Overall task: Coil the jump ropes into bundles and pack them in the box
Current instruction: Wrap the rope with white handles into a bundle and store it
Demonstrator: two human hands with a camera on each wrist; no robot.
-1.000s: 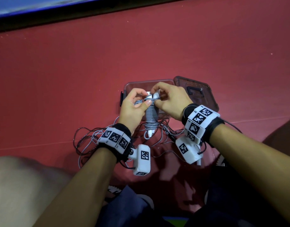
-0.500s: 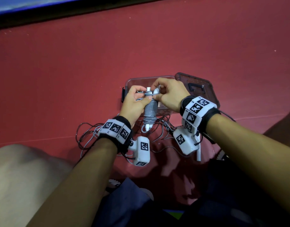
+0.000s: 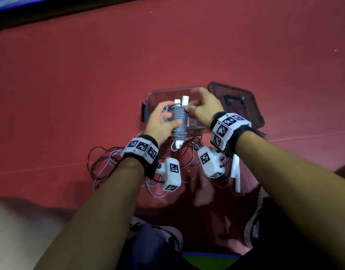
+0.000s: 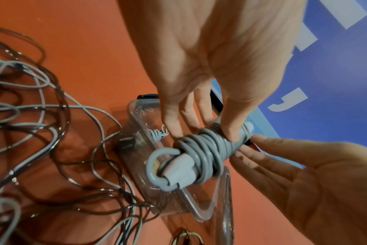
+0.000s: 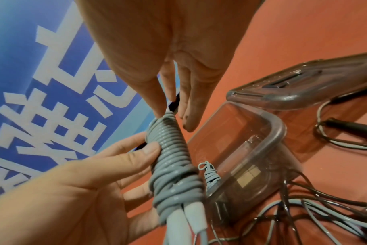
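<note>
A grey jump rope wound round its two white handles makes an upright bundle (image 3: 179,121). My left hand (image 3: 161,121) grips it over the near edge of the clear box (image 3: 167,90), thumb on the front of the coils (image 4: 203,149) and fingers behind. My right hand (image 3: 202,109) is at the bundle's upper right. Its thumb tip touches the top coils (image 5: 170,132) and its fingers are stretched out, blurred. The white handle ends (image 3: 182,101) stick out above. A small thin grey coil (image 5: 210,175) lies inside the box.
The box's tinted lid (image 3: 236,102) lies flat to the right, touching the box. Loose dark and grey ropes (image 3: 109,162) are tangled on the red floor in front of the box. White handles (image 3: 236,172) lie under my right wrist. My legs and shoes fill the bottom.
My right hand's fingers have lifted off the top of the bundle and spread, so the white handle ends now show. My left hand keeps its grip on the bundle.
</note>
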